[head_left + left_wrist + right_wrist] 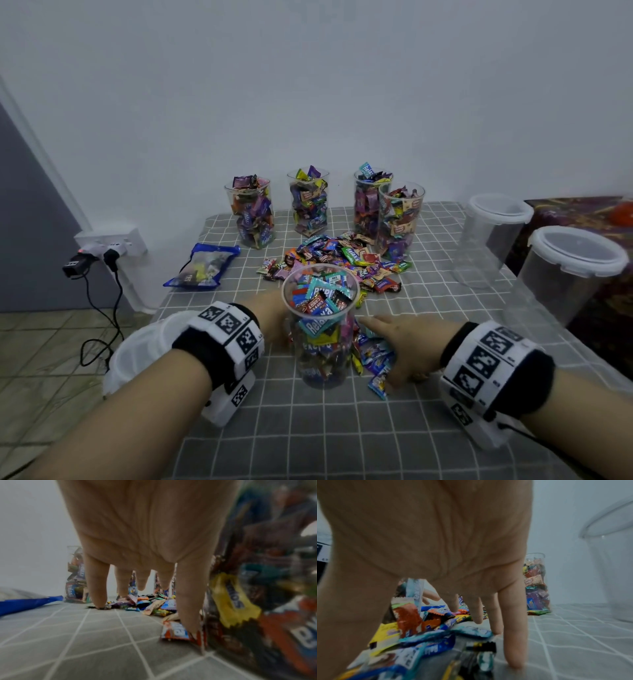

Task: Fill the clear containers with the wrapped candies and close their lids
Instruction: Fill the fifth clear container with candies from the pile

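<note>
A clear container (320,329), heaped with wrapped candies to its rim and lidless, stands on the grey checked cloth (308,428) in front of me. My left hand (270,318) is at its left side with fingers (97,588) straight and spread, pointing down at the cloth; the thumb lies along the container wall (257,588). To the container's right, my right hand (404,346) lies flat with straight fingers (513,635) on a small heap of candies (375,356). A bigger candy pile (342,263) is spread behind the container.
Several filled lidless containers (308,202) line the back near the wall. Two empty containers (493,236) (568,274) with white lids stand at the right. A blue candy bag (202,267) lies left. Translucent lids (137,356) sit at the table's left edge.
</note>
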The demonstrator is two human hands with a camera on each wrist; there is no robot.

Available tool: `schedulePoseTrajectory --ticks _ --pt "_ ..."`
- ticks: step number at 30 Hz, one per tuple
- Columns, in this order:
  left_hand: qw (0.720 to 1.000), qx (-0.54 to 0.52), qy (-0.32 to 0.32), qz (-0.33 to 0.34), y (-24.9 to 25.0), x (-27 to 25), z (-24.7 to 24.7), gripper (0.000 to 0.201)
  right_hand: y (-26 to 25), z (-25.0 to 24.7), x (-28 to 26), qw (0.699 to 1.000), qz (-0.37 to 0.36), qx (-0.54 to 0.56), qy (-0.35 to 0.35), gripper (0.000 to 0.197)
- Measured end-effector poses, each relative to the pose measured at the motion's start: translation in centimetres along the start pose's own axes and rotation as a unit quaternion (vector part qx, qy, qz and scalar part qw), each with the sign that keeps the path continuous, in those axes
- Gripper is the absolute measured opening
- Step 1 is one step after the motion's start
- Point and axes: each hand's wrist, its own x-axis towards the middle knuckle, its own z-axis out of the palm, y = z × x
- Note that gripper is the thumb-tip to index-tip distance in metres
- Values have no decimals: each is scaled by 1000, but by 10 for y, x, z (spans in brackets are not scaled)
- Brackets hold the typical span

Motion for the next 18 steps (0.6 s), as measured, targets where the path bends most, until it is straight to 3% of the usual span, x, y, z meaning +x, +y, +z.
schedulePoseTrajectory --ticks 2,5,11,18 --pt "1000 1 -10 9 8 0 0 36 -2 2 2 1000 -8 -9 4 108" --pt "999 3 -41 -6 11 0 2 35 -5 3 2 999 -17 -39 11 101" --pt "996 -89 -27 -17 8 5 6 30 -4 6 4 998 -22 -40 50 82" --pt "995 -73 -8 -72 9 8 10 24 -7 6 7 997 -2 -20 75 55"
